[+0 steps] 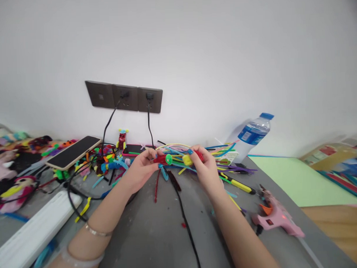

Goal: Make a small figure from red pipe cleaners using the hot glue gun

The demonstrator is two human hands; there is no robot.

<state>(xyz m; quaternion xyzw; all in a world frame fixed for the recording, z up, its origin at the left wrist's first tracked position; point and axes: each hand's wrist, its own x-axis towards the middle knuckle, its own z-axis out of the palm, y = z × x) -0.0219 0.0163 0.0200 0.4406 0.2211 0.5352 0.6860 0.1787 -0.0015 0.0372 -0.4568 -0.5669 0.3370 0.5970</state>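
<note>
Just above the middle of the grey table [146,229], my left hand [143,170] pinches a small red pipe-cleaner piece with a round green end [169,159]. Its thumb and fingers are closed on the red part. Across from it, my right hand [205,168] grips a fuzzy yellow and red pipe-cleaner piece [187,160]. The two pieces are a short gap apart. Behind both hands lies a loose heap of coloured pipe cleaners [226,150]. A red pipe-cleaner strand [157,187] rests on the table below my left hand.
A pink glue gun [278,218] and a yellow cutter [239,185] lie at the right, near a water bottle [254,131]. At the left are a phone [75,152], a white power strip [35,233] and small figures. A black cable [184,216] crosses the table.
</note>
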